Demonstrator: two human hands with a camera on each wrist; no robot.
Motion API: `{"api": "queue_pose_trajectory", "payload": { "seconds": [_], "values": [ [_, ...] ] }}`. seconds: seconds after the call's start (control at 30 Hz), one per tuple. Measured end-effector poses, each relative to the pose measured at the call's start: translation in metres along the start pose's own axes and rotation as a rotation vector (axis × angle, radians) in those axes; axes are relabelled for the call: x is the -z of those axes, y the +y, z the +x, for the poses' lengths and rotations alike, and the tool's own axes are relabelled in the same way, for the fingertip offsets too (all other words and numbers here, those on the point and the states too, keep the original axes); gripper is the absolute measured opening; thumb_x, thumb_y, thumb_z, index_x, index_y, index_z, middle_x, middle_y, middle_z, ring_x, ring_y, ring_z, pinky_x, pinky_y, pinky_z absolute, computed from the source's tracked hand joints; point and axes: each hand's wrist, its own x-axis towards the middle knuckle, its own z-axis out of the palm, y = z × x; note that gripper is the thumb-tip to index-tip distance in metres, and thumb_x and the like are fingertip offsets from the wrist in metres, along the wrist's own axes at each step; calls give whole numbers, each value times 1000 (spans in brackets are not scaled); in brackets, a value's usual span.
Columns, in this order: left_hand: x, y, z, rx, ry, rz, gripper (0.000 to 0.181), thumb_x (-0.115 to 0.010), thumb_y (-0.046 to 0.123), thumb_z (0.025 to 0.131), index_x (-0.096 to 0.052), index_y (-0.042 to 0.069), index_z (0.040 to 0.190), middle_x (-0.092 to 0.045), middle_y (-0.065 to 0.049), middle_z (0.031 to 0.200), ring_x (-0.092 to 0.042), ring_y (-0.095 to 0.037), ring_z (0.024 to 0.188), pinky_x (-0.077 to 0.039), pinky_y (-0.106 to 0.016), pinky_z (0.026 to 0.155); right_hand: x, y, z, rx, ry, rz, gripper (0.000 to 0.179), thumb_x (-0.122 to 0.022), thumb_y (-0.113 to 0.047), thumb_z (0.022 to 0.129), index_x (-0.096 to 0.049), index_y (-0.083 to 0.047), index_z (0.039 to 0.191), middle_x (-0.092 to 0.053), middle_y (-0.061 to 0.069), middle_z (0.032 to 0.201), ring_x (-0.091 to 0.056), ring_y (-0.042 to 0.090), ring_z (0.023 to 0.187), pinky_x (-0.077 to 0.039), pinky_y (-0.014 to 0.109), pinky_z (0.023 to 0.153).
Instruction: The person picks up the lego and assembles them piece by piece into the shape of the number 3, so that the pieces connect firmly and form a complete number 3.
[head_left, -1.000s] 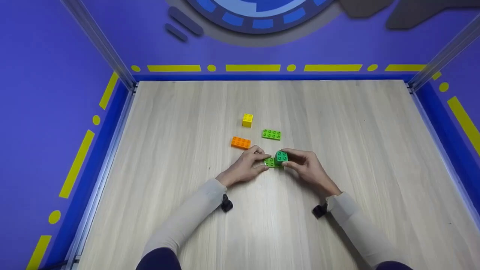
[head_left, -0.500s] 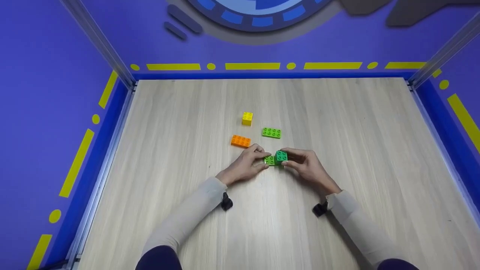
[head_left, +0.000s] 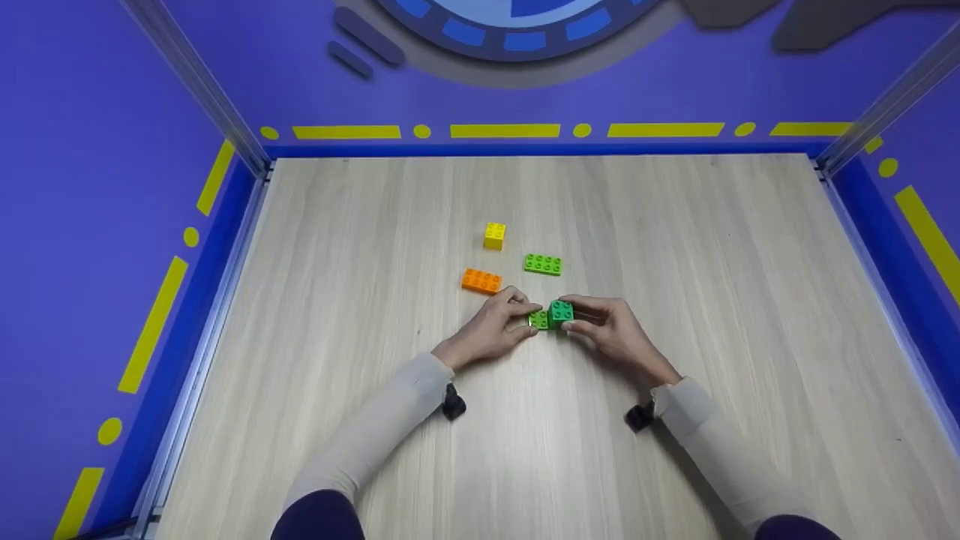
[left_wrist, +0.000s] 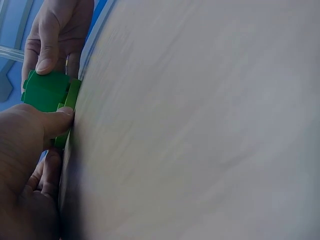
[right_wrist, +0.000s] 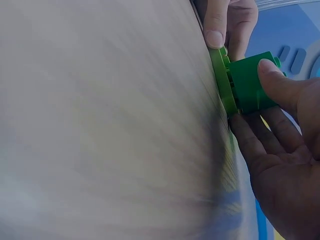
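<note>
My left hand pinches the left end of a flat light green building block between thumb and fingers, low at the table. My right hand holds a taller dark green building block over the right part of that flat one. In the right wrist view, a narrow gap with studs shows between the dark green block and the light green block; whether they are pressed fully together I cannot tell. The left wrist view shows the dark green block under my right thumb.
Beyond the hands lie an orange block, a second flat light green block and a yellow block on the wooden table. Blue walls with yellow marks enclose the table's back and sides.
The dark green block and my right hand have shifted very slightly left. My left hand keeps its hold on the flat light green block. The head view has tilted a little.
</note>
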Motion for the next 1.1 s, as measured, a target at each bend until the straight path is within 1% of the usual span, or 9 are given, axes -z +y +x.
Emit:
{"api": "queue_pose_trajectory", "payload": {
  "seconds": [0.27,0.43,0.57,0.77,0.93,1.1],
  "values": [
    [-2,-2,-1,20,1,9,44,-72,24,104,-67,9,145,-54,-3,119,-50,-15,110,-46,-31,102,-3,3,0,21,13,8,44,-81,-6,93,-72,-2,136,-72,19,135,-72,34,123,-55,23,101],
    [-3,-3,-2,29,0,10,44,-72,24,104,-67,9,145,-55,-3,120,-50,-15,110,-46,-31,102,-3,4,1,7,9,5,44,-82,-9,93,-73,-5,135,-73,16,134,-72,33,122,-55,23,101],
    [-3,-3,-1,28,-3,14,45,-72,24,104,-66,9,146,-55,-4,121,-51,-15,111,-46,-32,102,-1,2,1,-7,1,-5,45,-82,-9,93,-72,-5,137,-73,17,135,-71,34,123,-55,23,101],
    [-4,-2,0,26,-3,10,45,-72,24,104,-67,9,146,-56,-5,122,-52,-15,111,-47,-32,102,1,-1,1,-17,-13,-27,46,-82,-8,93,-71,-4,138,-71,18,137,-70,34,126,-55,29,104],
    [-3,-1,1,24,-3,14,44,-72,24,104,-66,10,146,-56,-4,122,-52,-15,111,-47,-31,103,3,-2,3,-2,-13,-55,44,-81,-8,93,-72,-4,136,-72,18,137,-70,34,126,-56,34,104],
    [-2,0,1,23,-1,19,44,-72,24,104,-67,10,146,-55,-4,121,-51,-15,111,-47,-32,103,3,-5,5,5,-19,-68,43,-82,-8,93,-73,-3,135,-72,18,136,-70,35,125,-56,32,102]
  ]
}}
